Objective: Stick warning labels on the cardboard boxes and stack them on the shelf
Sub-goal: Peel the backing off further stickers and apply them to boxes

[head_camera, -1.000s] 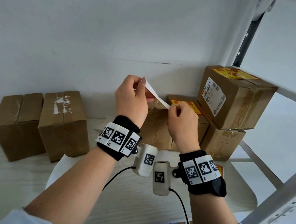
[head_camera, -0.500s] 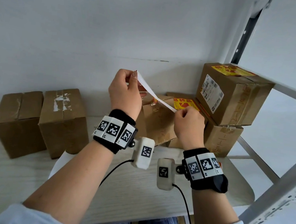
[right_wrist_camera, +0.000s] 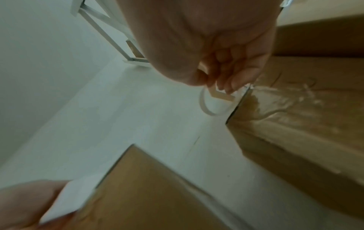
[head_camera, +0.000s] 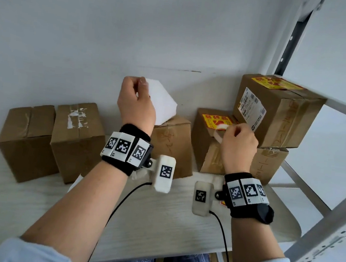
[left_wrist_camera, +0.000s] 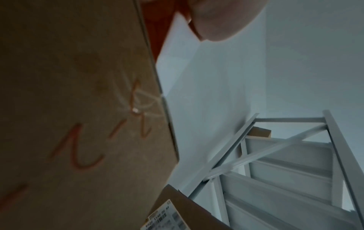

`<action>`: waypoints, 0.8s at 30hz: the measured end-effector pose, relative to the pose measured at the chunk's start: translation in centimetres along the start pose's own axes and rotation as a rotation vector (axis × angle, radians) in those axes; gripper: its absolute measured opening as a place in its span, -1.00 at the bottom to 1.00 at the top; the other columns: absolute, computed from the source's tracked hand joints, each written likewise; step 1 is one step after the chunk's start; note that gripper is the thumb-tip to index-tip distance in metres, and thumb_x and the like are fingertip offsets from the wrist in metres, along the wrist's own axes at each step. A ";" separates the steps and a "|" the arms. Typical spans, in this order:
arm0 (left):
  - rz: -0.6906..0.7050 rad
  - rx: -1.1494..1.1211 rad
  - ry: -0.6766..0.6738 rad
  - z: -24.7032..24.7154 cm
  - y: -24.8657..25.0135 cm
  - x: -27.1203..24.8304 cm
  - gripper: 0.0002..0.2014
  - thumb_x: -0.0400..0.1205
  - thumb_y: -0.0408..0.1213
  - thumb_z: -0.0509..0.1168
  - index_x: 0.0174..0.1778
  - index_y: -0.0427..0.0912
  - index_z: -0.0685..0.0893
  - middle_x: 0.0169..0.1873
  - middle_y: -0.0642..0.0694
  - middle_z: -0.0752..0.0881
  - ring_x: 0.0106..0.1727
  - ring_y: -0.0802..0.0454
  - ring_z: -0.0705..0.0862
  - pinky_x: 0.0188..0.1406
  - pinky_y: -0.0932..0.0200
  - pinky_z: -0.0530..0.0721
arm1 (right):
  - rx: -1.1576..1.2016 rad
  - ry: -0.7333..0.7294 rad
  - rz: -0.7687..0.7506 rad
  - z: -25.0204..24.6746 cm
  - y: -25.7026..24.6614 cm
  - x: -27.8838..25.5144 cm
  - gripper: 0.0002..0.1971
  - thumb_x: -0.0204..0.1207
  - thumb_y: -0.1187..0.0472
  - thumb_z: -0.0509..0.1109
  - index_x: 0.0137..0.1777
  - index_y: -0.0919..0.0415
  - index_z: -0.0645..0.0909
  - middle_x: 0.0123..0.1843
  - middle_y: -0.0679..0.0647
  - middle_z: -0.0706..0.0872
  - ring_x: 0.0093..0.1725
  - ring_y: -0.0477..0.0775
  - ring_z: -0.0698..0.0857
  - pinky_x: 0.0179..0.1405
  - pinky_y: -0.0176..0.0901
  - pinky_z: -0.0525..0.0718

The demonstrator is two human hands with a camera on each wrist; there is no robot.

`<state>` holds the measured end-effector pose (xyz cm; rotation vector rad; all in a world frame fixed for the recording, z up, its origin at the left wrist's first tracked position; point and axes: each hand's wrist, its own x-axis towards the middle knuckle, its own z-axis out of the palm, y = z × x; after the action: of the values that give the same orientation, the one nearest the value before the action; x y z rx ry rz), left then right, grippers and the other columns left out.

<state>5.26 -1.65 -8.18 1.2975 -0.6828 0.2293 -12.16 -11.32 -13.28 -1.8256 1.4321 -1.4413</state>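
Note:
My left hand (head_camera: 142, 85) is raised above the middle cardboard box (head_camera: 173, 143) and pinches a flat white paper sheet (head_camera: 162, 102). In the left wrist view a red side shows behind that sheet (left_wrist_camera: 177, 38). My right hand (head_camera: 230, 129) pinches a curled white strip (head_camera: 220, 132) just over a box with a yellow-red warning label (head_camera: 215, 121). The right wrist view shows the strip (right_wrist_camera: 204, 105) looping below my fingertips (right_wrist_camera: 226, 87). Two plain boxes (head_camera: 27, 138) (head_camera: 76, 134) stand at the left.
At the right, a labelled box (head_camera: 275, 111) sits stacked on another box (head_camera: 268, 167), beside the white metal shelf frame (head_camera: 328, 219). The boxes stand on a pale wooden table (head_camera: 159, 224) against a white wall. A white paper (head_camera: 74, 182) lies by the left boxes.
The paper stretched between both hands has come apart into two pieces. My left hand has drawn up and left with the flat sheet; my right hand has moved right with the curled strip.

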 end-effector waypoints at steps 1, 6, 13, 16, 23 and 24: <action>0.022 0.005 -0.038 0.1 0.3 -0.3 -0.88 0.77 -0.27 0.15 -0.06 -0.17 0.51 -0.30 0.11 0.55 -0.31 0.38 0.58 -0.26 0.47 0.49 | 0.060 0.049 -0.071 0.3 -0.6 -0.2 -0.79 0.74 0.17 0.21 0.03 0.28 0.63 -0.01 0.16 0.73 0.02 0.17 0.68 0.05 0.02 0.63; 0.087 -0.018 -0.179 1.2 0.0 -2.2 -0.87 0.75 -0.30 0.17 -0.11 -0.19 0.53 -0.38 0.10 0.54 -0.41 0.35 0.52 -0.36 0.48 0.42 | 0.276 -0.101 -0.447 1.8 -3.6 -2.1 -0.90 0.71 0.26 0.28 0.13 0.23 0.58 0.00 -0.01 0.70 -0.01 -0.02 0.68 0.00 -0.18 0.65; 0.000 -0.142 -0.032 1.2 -0.5 -2.3 -0.90 0.76 -0.35 0.14 -0.07 -0.17 0.50 -0.28 0.11 0.54 -0.31 0.40 0.54 -0.24 0.45 0.48 | 0.225 -0.132 -0.524 3.8 -2.2 -4.6 -0.89 0.69 0.30 0.29 0.16 0.22 0.58 -0.13 0.00 0.74 -0.22 -0.02 0.68 -0.26 -0.15 0.58; -0.027 -0.196 0.025 0.8 0.0 -1.9 -0.86 0.78 -0.29 0.10 -0.09 -0.06 0.47 -0.26 0.12 0.54 -0.28 0.36 0.54 -0.22 0.32 0.57 | 0.147 -0.204 -0.498 4.7 -1.4 -4.8 -0.84 0.70 0.29 0.26 0.19 0.20 0.61 -0.10 0.01 0.77 -0.18 0.01 0.71 -0.23 -0.12 0.62; 0.284 0.028 0.018 -0.5 0.9 -0.5 -0.88 0.76 -0.25 0.14 0.01 -0.17 0.55 -0.22 0.16 0.59 -0.24 0.25 0.59 -0.24 0.32 0.60 | 0.128 -0.154 -0.381 3.7 -2.3 -3.5 -0.83 0.67 0.32 0.29 0.16 0.14 0.65 -0.14 -0.03 0.76 -0.17 0.02 0.72 -0.20 -0.06 0.67; 0.341 0.092 0.016 -0.8 0.8 -0.2 -0.86 0.76 -0.24 0.15 0.01 -0.18 0.57 -0.18 0.12 0.61 -0.22 0.20 0.59 -0.24 0.28 0.59 | 0.113 -0.115 -0.331 3.1 -2.4 -2.9 -0.85 0.67 0.30 0.31 0.14 0.11 0.65 -0.09 -0.04 0.77 -0.12 0.01 0.72 -0.15 -0.07 0.67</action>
<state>4.94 -0.63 -7.77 1.2590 -0.8869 0.5538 -8.16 -8.65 -13.89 -2.1061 1.0068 -1.5040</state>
